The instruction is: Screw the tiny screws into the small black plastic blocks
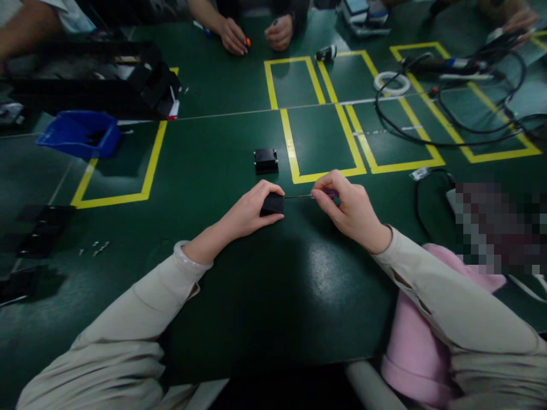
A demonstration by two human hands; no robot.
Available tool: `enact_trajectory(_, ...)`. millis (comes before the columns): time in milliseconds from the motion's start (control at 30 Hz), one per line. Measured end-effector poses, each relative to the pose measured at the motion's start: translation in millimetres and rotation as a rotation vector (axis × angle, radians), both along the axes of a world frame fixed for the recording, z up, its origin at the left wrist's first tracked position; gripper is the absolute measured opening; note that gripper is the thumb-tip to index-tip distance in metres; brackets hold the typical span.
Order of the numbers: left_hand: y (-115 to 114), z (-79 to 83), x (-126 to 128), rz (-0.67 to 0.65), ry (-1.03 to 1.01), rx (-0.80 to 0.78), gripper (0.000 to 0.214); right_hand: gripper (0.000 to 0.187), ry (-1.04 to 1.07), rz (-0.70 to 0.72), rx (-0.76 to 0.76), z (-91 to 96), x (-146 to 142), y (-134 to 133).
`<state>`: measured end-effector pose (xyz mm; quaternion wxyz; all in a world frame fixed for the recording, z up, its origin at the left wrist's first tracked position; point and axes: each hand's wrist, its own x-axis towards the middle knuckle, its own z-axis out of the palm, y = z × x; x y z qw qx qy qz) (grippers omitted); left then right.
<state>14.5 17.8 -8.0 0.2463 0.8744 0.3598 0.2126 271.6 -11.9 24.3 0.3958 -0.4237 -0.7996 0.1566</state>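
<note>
Keep the screwdriver straight and the black block braced. The left hand pinches the block; the right hand, across from it, grips the screwdriver, its tip at the block's near-facing end, seating too small to tell. Just beyond sits a second block.

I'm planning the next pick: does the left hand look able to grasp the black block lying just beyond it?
Probably not as things stand: the left hand is gripping another black block. The way to the farther block looks free, though, with nothing visible between.
</note>
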Motion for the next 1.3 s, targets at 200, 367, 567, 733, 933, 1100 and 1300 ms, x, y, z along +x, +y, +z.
enact_trajectory(200,-0.3,-0.2,-0.2,-0.003,-0.009,0.015,0.038,0.01,-0.005,-0.017,-0.003,-1.4,-0.6,-1.1)
enact_trajectory(367,-0.2,0.8,-0.3,-0.005,-0.003,0.013,0.039,0.009,-0.029,-0.005,-0.003,-0.2,-0.1,-0.7)
enact_trajectory(567,-0.2,1.4,0.1,0.0,-0.001,0.011,0.038,0.013,-0.017,-0.009,-0.004,-0.5,-0.2,-1.0)
enact_trajectory(733,-0.6,1.4,0.1,0.001,0.002,0.014,0.039,0.011,-0.054,0.01,-0.013,1.2,0.5,-0.7)
enact_trajectory(933,-0.7,1.6,-0.1,0.005,0.002,0.006,0.038,0.011,-0.031,-0.008,0.009,-0.8,-0.1,-1.6)
enact_trajectory(1100,-0.2,0.6,0.3,0.004,-0.011,0.013,0.038,0.01,-0.04,-0.004,-0.001,0.2,-0.3,-1.2)
enact_trajectory(1300,-0.8,1.1,0.7,-0.001,-0.013,0.01,0.038,0.008,-0.027,0.004,-0.029,0.3,-0.2,-1.6)
